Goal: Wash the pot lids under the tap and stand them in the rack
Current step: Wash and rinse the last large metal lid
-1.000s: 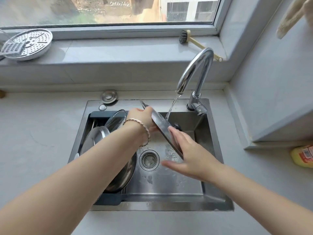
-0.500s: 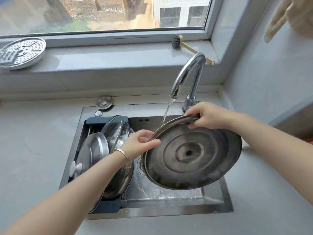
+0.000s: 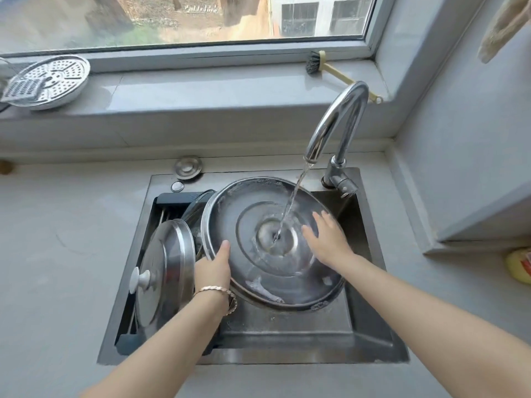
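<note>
A large steel pot lid (image 3: 250, 271) lies inner side up over the sink (image 3: 367, 334), with suds along its rim. Water from the tap (image 3: 336, 124) falls onto its centre. My left hand (image 3: 214, 268) grips the lid's left rim, thumb on top. My right hand (image 3: 327, 239) rests flat on the lid's inner surface, fingers spread, right of the stream. In the dark rack (image 3: 169, 198) at the sink's left stand a steel lid with a white knob (image 3: 166, 271) and a glass lid (image 3: 195, 208) behind it, partly hidden.
A perforated steamer plate (image 3: 54, 79) and a brush (image 3: 330, 68) lie on the window sill. A sink plug (image 3: 188, 167) sits on the counter behind the sink. A yellow bottle (image 3: 518, 265) lies at the right edge. Grey counter surrounds the sink.
The lid has turned from facing me to lying nearly flat under the stream. My right hand left the top rim and now lies on the inner surface; my left hand now grips the left rim.
</note>
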The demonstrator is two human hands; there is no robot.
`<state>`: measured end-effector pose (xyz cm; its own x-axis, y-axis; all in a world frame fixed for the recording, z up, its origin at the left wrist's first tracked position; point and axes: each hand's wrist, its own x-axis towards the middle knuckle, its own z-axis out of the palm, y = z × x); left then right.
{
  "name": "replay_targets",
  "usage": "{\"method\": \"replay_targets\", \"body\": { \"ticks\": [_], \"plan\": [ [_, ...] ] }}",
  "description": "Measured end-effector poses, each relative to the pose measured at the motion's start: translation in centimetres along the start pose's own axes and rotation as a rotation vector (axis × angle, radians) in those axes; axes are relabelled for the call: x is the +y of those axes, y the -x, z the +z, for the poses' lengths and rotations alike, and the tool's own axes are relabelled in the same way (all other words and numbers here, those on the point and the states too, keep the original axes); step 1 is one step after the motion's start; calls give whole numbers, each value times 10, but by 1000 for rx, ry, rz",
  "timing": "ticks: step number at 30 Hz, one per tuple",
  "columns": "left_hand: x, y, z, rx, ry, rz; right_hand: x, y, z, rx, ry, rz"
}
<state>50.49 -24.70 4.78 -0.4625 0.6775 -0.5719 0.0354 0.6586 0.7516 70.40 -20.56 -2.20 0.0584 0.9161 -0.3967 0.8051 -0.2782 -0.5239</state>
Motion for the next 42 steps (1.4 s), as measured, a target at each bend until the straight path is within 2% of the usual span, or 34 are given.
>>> {"method": "replay_targets", "body": {
  "ticks": [2, 7, 9, 10, 13, 15, 16, 20, 21, 22, 24, 27, 29, 32, 34, 35, 38, 39, 42],
  "plan": [
    [4, 1, -1, -24, 31, 11, 1, 9, 9, 35, 190, -63],
    [1, 1, -2, -43, 75, 20, -22, 49, 9, -163, 305, -583],
    [-5, 1, -5, -66, 88, 15, -8, 48, -3, -132, 397, -684],
    [-7, 3, -7, -79, 95, 9, 1, 42, -10, -61, 418, -670],
    [-14, 7, -4, -110, 125, -23, 9, 19, -29, 66, 455, -393],
    [-13, 10, 2, -135, 144, -29, -12, 15, -30, 95, 461, -355],
    [-9, 13, 5, -145, 152, -23, -26, 20, -26, 69, 453, -417],
    [6, 12, 5, -125, 196, 3, -38, 54, -8, -185, 402, -873],
    [7, 9, 1, -112, 199, 5, -29, 56, -13, -167, 438, -922],
    [8, 7, -3, -103, 202, 13, -20, 51, -19, -99, 475, -919],
    [7, 7, -7, -99, 208, 26, -8, 37, -34, 13, 527, -773],
    [3, 15, 0, -131, 216, 9, -26, 19, -36, 27, 440, -536],
    [4, 21, 7, -146, 210, 3, -52, 24, -25, 8, 420, -576],
    [6, 17, 5, -109, 213, -17, -61, 54, -14, -217, 387, -833],
    [5, 11, -3, -92, 214, -31, -44, 63, -20, -309, 413, -910],
    [4, 9, -7, -97, 201, -33, -32, 57, -25, -295, 450, -881],
    [0, 10, -8, -135, 179, -37, -11, 32, -35, -123, 519, -570],
    [0, 12, -6, -149, 178, -38, -15, 28, -34, -82, 511, -521],
    [0, 18, 4, -194, 172, -29, -49, 34, -17, -98, 439, -643]
  ]
}}
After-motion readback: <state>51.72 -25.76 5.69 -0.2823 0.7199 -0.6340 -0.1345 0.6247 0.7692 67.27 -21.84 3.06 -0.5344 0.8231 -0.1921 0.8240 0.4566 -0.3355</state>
